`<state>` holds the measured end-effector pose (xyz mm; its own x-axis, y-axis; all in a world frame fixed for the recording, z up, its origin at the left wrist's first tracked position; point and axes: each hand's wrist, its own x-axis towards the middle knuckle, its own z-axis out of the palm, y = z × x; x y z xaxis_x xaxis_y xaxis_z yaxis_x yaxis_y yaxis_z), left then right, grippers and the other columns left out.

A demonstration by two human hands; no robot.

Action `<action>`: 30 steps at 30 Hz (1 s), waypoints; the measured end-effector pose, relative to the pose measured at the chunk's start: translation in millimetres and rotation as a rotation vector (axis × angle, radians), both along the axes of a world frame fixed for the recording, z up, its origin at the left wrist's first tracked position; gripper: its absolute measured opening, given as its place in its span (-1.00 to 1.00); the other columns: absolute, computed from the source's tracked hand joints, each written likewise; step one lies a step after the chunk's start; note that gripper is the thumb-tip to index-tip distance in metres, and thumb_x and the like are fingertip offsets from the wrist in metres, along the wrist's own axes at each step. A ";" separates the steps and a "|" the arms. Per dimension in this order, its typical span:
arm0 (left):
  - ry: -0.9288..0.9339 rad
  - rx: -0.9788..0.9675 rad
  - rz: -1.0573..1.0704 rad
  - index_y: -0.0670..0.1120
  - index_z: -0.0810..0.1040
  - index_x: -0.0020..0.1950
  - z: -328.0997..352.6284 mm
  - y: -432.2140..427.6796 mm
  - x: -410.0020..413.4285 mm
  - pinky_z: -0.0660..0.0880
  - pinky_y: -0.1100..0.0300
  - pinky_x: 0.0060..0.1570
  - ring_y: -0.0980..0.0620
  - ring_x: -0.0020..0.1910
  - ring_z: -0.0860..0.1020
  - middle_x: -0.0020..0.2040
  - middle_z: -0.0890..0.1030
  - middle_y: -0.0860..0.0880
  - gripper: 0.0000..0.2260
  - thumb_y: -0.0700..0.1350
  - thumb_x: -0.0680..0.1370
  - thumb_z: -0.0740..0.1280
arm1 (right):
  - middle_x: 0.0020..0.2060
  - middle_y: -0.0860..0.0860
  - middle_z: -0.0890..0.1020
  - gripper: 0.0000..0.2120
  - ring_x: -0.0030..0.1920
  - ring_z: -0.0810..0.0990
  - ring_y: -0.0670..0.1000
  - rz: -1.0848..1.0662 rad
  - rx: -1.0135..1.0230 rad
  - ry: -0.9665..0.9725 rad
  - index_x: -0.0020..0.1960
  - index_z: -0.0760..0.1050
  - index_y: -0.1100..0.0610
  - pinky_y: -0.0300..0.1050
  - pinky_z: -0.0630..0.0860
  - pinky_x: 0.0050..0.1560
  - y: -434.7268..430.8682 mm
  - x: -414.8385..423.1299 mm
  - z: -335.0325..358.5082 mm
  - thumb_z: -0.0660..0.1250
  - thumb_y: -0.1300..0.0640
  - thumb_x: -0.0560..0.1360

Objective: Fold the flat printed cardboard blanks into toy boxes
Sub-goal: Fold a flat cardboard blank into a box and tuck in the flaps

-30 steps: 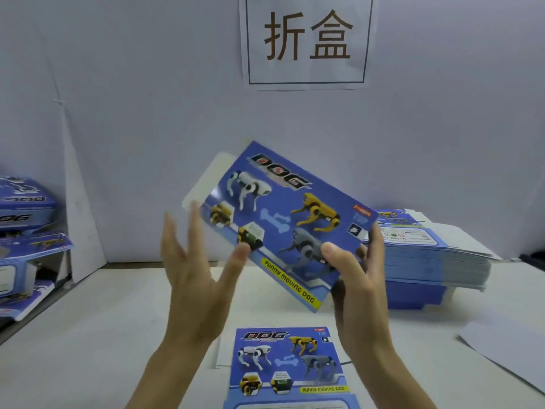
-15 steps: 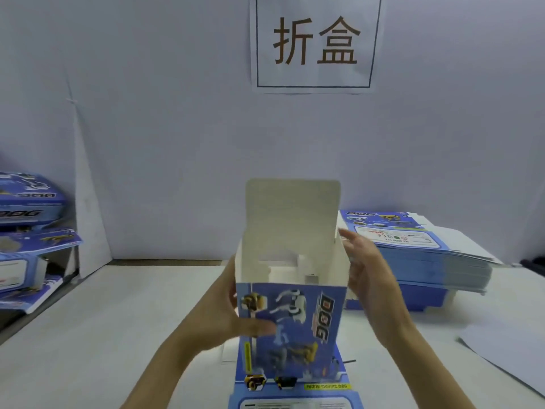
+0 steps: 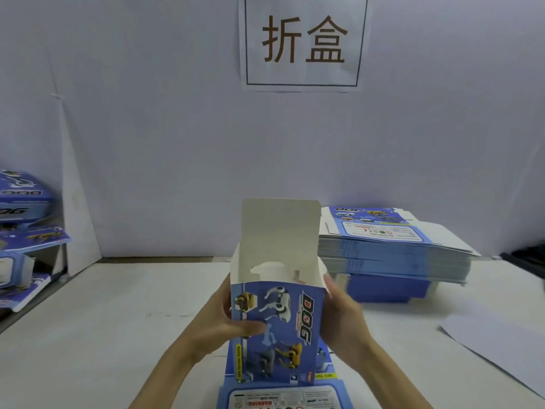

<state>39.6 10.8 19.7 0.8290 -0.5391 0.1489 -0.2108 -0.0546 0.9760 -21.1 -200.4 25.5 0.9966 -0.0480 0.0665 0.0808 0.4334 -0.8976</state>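
Blue box (image 3: 277,329): our left hand (image 3: 225,317) pinches its near face, our right hand (image 3: 343,315) clasps its side, squaring it for folding.

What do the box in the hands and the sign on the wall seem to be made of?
The box: thin cardboard, it seems; blue printed outside, plain matt off-white inside, and its raised top flap stands stiff. The sign: probably white paper, matt, lying flat on the wall with dark printed characters.
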 end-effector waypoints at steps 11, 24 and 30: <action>-0.195 0.176 0.009 0.23 0.14 0.47 14.8 3.1 -6.9 0.49 0.10 0.25 0.24 0.24 0.50 0.26 0.53 0.25 -0.04 0.10 0.20 0.61 | 0.31 -0.33 0.47 -0.65 0.36 0.38 -0.25 -0.602 -0.652 -0.560 0.33 0.40 -0.16 -0.40 0.32 0.28 -13.8 -27.0 21.0 0.16 -0.05 0.55; -0.803 0.240 0.314 0.21 0.28 0.40 29.1 48.8 -21.4 0.24 0.18 0.37 0.30 0.43 0.25 0.44 0.29 0.31 -0.54 -0.02 0.50 0.17 | 0.31 -0.35 0.43 -0.77 0.37 0.38 -0.26 -0.444 -1.047 -0.656 0.23 0.43 -0.23 -0.23 0.49 0.22 -10.0 -28.8 14.7 0.20 -0.11 0.58; -0.364 -0.094 0.196 0.19 0.11 0.53 -19.0 4.9 -53.6 0.45 0.20 0.25 0.19 0.43 0.32 0.45 0.33 0.26 -0.38 -0.09 0.51 0.23 | 0.31 -0.30 0.46 -0.71 0.27 0.46 -0.31 -0.471 -0.782 -0.557 0.25 0.43 -0.19 0.19 0.60 0.08 9.0 -27.1 3.5 0.19 0.01 0.55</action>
